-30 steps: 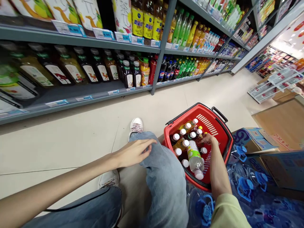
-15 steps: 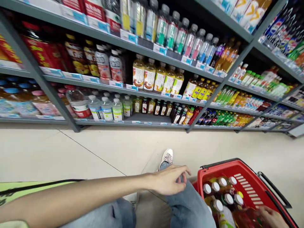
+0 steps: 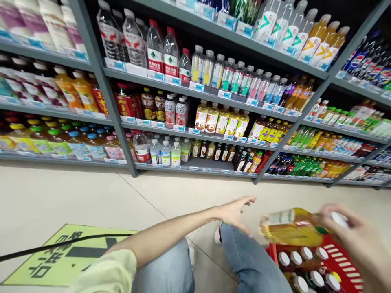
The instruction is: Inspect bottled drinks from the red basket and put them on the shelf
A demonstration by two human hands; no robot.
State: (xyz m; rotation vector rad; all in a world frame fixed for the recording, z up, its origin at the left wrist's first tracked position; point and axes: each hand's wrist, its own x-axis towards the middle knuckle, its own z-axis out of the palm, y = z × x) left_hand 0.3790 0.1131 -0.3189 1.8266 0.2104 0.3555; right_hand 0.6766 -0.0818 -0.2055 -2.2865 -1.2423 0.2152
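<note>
The right hand (image 3: 356, 234), down in the red basket (image 3: 346, 268) half a second before, was now raised, its fingers closed around the capped end of a yellow-drink bottle (image 3: 291, 231); the bottle hung almost level above the basket; the left hand (image 3: 232, 213), loosely curled earlier, was empty, thumb and fingers spread, near the bottle's base.

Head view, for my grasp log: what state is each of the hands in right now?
Left hand: open, holding nothing.
Right hand: closed on a yellow drink bottle.
</note>
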